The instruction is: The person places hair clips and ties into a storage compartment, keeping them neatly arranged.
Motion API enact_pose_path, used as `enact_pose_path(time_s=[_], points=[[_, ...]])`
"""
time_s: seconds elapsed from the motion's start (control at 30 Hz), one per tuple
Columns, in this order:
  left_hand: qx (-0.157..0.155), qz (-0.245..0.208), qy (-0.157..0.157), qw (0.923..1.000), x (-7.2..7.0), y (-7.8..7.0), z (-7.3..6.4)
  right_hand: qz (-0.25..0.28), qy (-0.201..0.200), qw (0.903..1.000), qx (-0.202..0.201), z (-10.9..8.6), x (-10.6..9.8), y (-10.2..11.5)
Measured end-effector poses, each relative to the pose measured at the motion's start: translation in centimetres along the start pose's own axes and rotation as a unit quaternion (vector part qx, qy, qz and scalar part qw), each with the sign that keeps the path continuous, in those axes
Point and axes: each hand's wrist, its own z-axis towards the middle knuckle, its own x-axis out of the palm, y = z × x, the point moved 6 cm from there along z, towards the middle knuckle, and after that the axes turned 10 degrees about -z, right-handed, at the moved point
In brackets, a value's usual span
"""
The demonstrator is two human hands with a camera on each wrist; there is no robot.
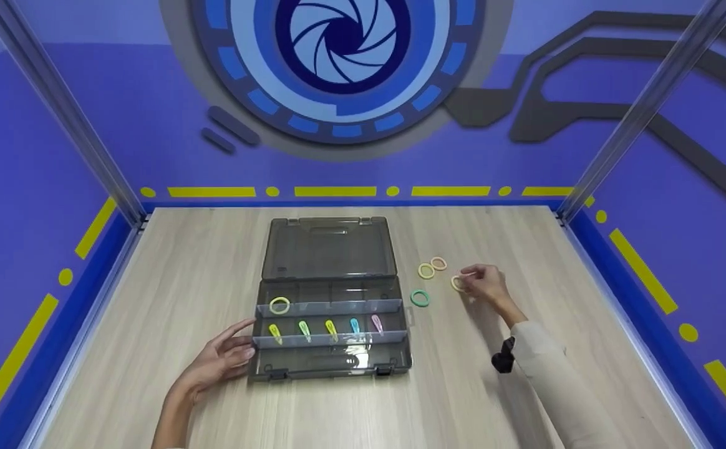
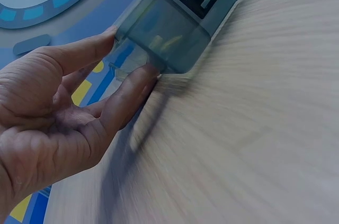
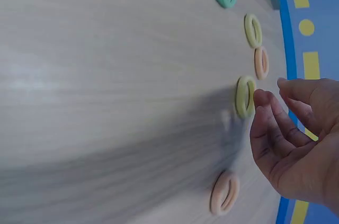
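Note:
My left hand (image 1: pixel 216 358) rests its fingers against the left side of an open smoky-plastic compartment box (image 1: pixel 332 376). In the left wrist view, thumb and forefinger touch the end of the box (image 2: pixel 180 38). My right hand (image 1: pixel 486 285) is over the table to the right, its fingertips right at a pale yellow hair tie (image 3: pixel 241 97). Thumb and forefinger stand apart in the right wrist view. In the box, a yellow hair tie (image 1: pixel 271 305) sits in the back row. Several snap hair clips, including a blue one (image 1: pixel 355 326), line the middle row.
On the table between box and right hand lie a green hair tie (image 1: pixel 420 305), a yellow one (image 3: pixel 248 30) and a peach one (image 3: pixel 258 64). Another peach hair tie (image 3: pixel 214 200) lies beneath the right hand. The box's lid (image 1: pixel 329 249) leans back toward the far wall.

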Motion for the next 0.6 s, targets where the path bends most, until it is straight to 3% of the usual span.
enact_pose_path(time_s=[0.27, 0.6], points=[[-0.003, 0.001, 0.001, 1.0000, -0.1, 0.0, 0.0, -0.049, -0.004, 0.9977, 0.046, 0.0, -0.3, -2.1], [0.000, -0.004, 0.005, 1.0000, -0.1, 0.0, 0.1, -0.062, -0.003, 0.9966, 0.055, 0.4, 0.6, -2.9]])
